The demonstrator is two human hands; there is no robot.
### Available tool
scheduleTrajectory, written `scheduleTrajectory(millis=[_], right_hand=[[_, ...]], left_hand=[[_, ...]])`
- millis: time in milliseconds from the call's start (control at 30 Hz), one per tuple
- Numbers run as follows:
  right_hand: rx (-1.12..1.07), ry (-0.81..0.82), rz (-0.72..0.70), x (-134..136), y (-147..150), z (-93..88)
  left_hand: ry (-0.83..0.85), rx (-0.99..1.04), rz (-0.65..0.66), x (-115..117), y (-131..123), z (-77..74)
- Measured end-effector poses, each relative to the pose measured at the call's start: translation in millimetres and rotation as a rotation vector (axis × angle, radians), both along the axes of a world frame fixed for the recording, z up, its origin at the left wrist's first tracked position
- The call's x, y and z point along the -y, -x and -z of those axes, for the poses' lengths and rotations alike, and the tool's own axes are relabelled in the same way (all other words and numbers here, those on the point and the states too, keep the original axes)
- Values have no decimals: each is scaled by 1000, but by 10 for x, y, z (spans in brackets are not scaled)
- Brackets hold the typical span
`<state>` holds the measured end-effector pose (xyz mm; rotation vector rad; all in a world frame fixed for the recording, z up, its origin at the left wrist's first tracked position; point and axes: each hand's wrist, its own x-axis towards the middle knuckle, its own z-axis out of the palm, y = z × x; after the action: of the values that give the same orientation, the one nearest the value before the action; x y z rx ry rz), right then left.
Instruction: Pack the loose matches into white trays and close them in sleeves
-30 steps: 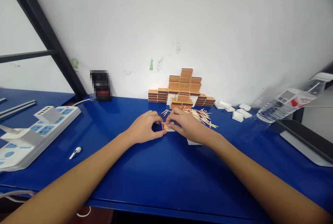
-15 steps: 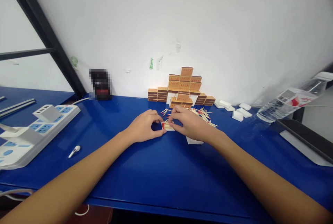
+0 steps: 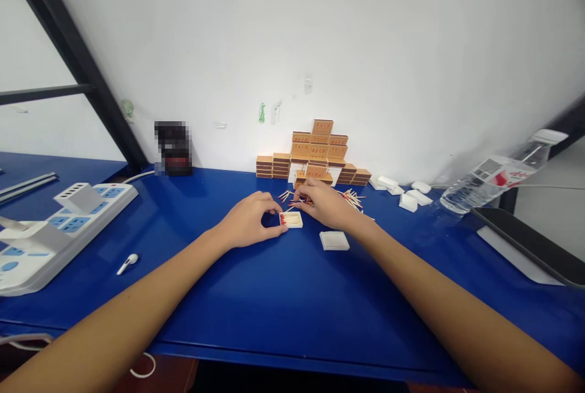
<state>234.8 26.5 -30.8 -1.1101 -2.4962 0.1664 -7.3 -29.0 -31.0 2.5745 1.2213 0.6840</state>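
Observation:
A small white matchbox tray [image 3: 291,219] holding red-tipped matches lies on the blue table [image 3: 283,295]. My left hand [image 3: 249,220] is curled round its left end, pinching it between thumb and fingers. My right hand [image 3: 323,204] sits just behind the tray, fingertips pinched among the loose matches [image 3: 351,198]. What they hold is too small to make out. An empty white tray [image 3: 334,240] lies near my right wrist.
Stacked orange matchboxes [image 3: 317,155] stand against the wall. White trays [image 3: 402,192] lie to their right. A plastic bottle [image 3: 498,177] lies on its side beside a dark tablet [image 3: 525,244] at the right. A power strip [image 3: 55,228] and a white earbud [image 3: 127,262] are at the left.
My right hand has lifted off the tray and gone back to the loose matches, uncovering the tray and the empty tray by my wrist. My left hand has stayed on the tray.

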Motion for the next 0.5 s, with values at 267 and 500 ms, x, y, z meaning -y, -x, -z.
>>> scheduleTrajectory(millis=[267, 500], right_hand=[[-1, -10, 0, 11, 4, 3], [63, -120, -42, 73, 8, 9]], left_hand=[[-9, 28, 9, -9, 5, 14], [-8, 13, 2, -17, 7, 22]])
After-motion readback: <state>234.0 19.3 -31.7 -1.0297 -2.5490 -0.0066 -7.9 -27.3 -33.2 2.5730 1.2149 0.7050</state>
